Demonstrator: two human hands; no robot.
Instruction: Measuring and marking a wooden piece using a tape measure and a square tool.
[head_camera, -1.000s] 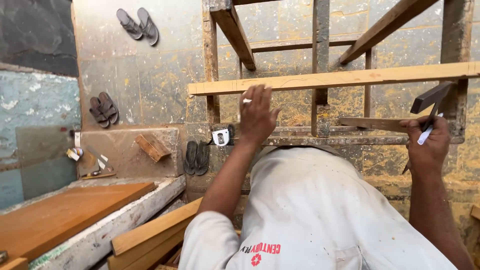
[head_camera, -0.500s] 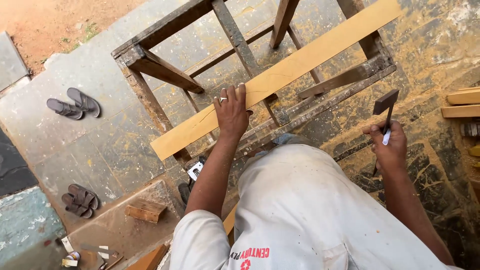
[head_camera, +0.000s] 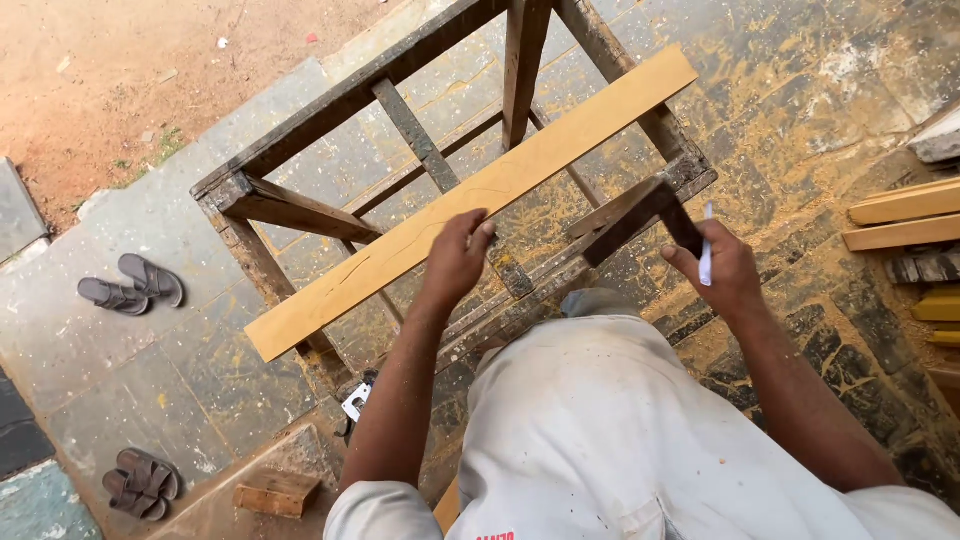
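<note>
My left hand (head_camera: 455, 258) rests fingers-down on the long pale plank (head_camera: 470, 200), which lies slantwise across the dark wooden frame (head_camera: 300, 205). It looks light, stiff and smooth, best held near its middle. My right hand (head_camera: 722, 270) is closed around a wooden square (head_camera: 640, 215) and a white pencil (head_camera: 706, 258), just right of the plank.

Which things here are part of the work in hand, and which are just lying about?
In hand:
- light wooden plank, under the left hand
- dark wooden frame bearing the plank
- try square and white pencil in the right hand

Lying about:
- two pairs of sandals
- small wood block
- stacked wood pieces
</note>
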